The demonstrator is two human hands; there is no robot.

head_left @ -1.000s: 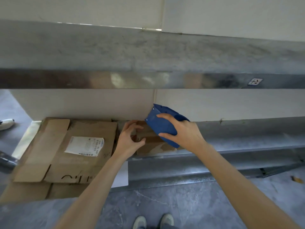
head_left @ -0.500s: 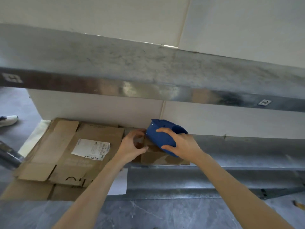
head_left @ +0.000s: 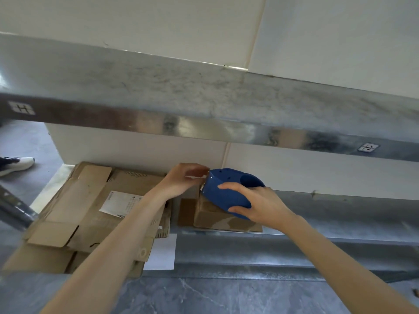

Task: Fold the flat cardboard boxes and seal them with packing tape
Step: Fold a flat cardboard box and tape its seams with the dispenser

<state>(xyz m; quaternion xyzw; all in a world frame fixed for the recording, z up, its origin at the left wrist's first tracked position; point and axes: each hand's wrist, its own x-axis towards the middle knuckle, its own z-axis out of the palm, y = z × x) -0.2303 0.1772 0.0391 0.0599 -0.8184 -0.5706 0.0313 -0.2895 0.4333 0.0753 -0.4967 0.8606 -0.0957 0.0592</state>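
The right hand (head_left: 260,207) wrapped its fingers (head_left: 229,186) round the blue tape dispenser (head_left: 226,196), holding it tilted on the small box (head_left: 217,219) on the lower shelf (head_left: 328,225), likely to start a seal. The left hand (head_left: 181,181), wrist bent, pinched the tape end (head_left: 196,177) at the dispenser's mouth; flat cardboard (head_left: 90,200) lay stacked just left

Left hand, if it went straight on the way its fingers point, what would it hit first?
The blue tape dispenser, gripped by the right hand. The left hand points rightward at its near edge, seemingly touching it, though depth is unclear.
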